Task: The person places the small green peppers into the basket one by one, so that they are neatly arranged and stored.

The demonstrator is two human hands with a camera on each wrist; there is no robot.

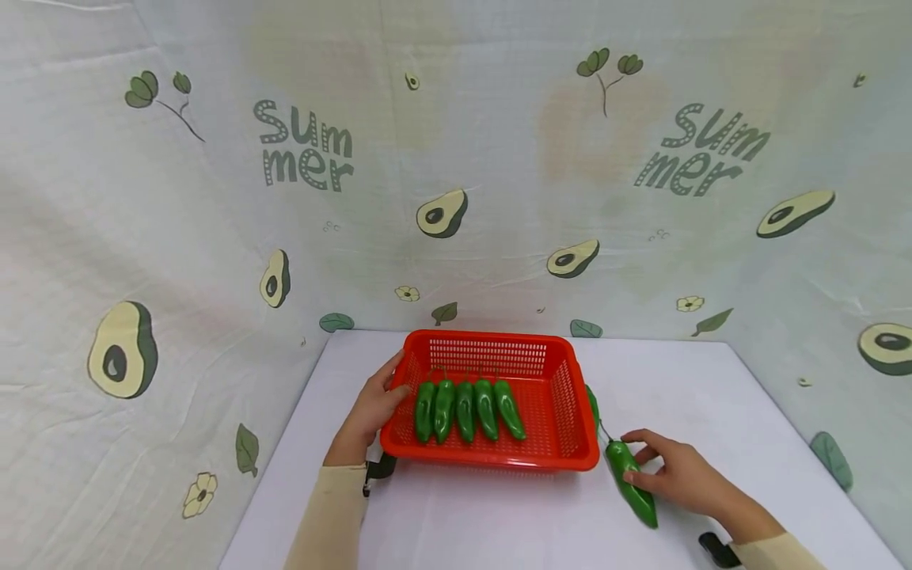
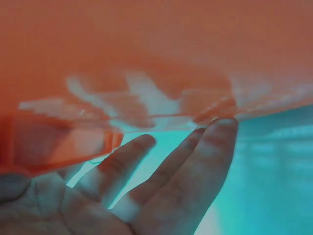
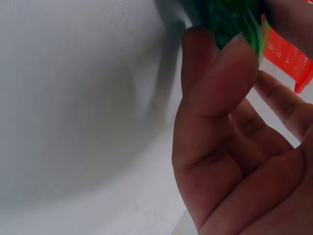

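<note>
A red plastic basket [image 1: 492, 457] with mesh walls sits at the middle of the table, with several green peppers [image 1: 465, 412] lying side by side in its left half. My left hand [image 1: 372, 408] grips the basket's left rim, thumb over the edge. In the left wrist view the fingers [image 2: 195, 176] rest against the outer wall. To the right of the basket, my right hand [image 1: 680, 471] pinches a long green pepper [image 1: 630, 487] between thumb and fingers. Only part of this pepper [image 3: 234, 19] shows in the right wrist view, at the top.
Another green pepper [image 1: 593, 405] lies close against the basket's right side, partly hidden by it. The table [image 1: 492, 522] has a white cover. A pale cloth [image 1: 499, 158] printed with avocados and leaves hangs behind the table and at both sides.
</note>
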